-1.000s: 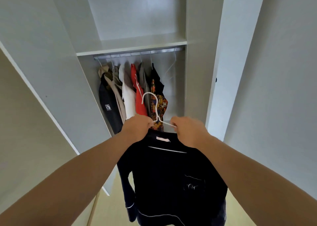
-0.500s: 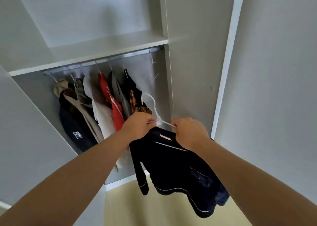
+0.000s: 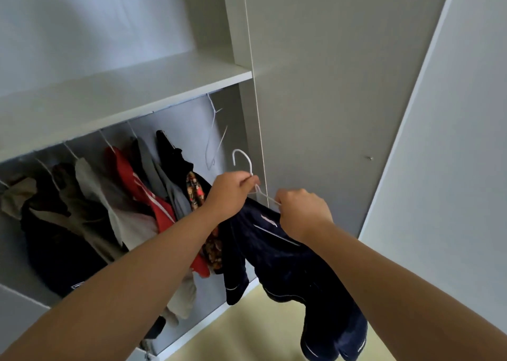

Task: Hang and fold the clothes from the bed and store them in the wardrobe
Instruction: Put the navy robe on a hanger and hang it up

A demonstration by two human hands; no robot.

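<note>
Observed from beside the open wardrobe (image 3: 315, 86). Both of the person's bare arms reach up from the lower edge of the frame and meet just right of centre.

Left hand (image 3: 230, 190): fingers curled, thumb and fingertips pinching the neck of a white wire hanger (image 3: 250, 166) just below its hook. The hook stands free above the hand, touching nothing.

Right hand (image 3: 301, 210): closed in a fist round the hanger's right arm, where the wire meets the collar of the garment.

Task item: a dark navy top (image 3: 288, 264) with thin white piping hangs from the hanger under both hands. It droops toward the lower right of the frame, with one sleeve dangling at lower centre. It is in front of the wardrobe's hanging compartment, at that compartment's right end, and is carried by the hands alone.

Hanging compartment, left and centre of frame, below a white shelf (image 3: 137, 86): a row of clothes on hangers. From left to right these are a dark jacket (image 3: 55, 251), a cream garment (image 3: 90, 185), a red garment (image 3: 153, 201), a grey one (image 3: 153, 163), a black one (image 3: 172, 155) and a patterned piece (image 3: 196, 190). Their hooks run up behind the shelf edge. An empty wire hanger (image 3: 210, 133) hangs to the right of the row, above the left hand and apart from it.

A pale yellow floor (image 3: 247, 333) shows at the bottom of the frame.
</note>
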